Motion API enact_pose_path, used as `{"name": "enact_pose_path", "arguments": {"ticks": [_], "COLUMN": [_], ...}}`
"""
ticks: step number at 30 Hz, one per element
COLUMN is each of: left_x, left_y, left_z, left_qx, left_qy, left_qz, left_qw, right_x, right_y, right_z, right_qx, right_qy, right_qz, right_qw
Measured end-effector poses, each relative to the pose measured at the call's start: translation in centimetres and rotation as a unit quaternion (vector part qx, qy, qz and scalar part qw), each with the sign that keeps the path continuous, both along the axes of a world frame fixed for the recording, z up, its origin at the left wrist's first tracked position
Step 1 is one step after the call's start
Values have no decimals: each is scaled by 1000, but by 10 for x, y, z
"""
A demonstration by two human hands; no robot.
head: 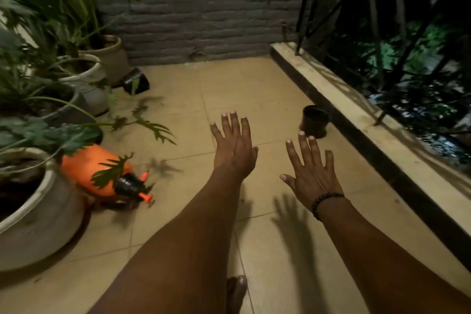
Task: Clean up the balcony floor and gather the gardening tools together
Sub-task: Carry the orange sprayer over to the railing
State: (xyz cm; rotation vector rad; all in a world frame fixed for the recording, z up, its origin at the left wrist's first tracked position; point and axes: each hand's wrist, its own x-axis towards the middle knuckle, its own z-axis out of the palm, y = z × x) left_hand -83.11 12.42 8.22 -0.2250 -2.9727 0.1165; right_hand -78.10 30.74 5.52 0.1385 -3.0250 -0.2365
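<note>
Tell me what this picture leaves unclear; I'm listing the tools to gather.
Head view:
- Orange sprayer: partly behind a leaf; its underside is hidden.
- Black object by the wall: blurred, unidentifiable.
- Small dark pot: contents not visible.
- Big pot: cut by the left edge.

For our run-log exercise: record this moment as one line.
left hand open, empty | right hand open, empty | orange sprayer lying beside pots | small dark pot by ledge

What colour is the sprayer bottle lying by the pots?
Orange body with a black cap and orange nozzle parts: the sprayer bottle, in the head view.
</note>
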Motion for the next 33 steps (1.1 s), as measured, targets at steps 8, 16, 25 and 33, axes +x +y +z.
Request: {"name": "enact_pose_path", "arguments": {"ticks": [8,16,25,33], "left_x": [9,2,-20,-41], "left_y": [-147,-210,-262,-264], "left_z": [-44,-73,-148,-168], "left_qx": [-47,-7,13,-60], "left_qy": [-79,-41,-186,-185], "left_qz": [90,144,143,150], "left_qw": [992,989,972,969], "right_x": [-31,-92,-107,-109], "right_y": [-108,-195,-232,-211], "right_z": [-25,-37,-83,-111], "right_qx": [-58,-56,-121,-133], "right_qy": [-35,-57,-101,-52], "right_qz": [117,171,197,147], "right_qw": [991,982,968,979]}}
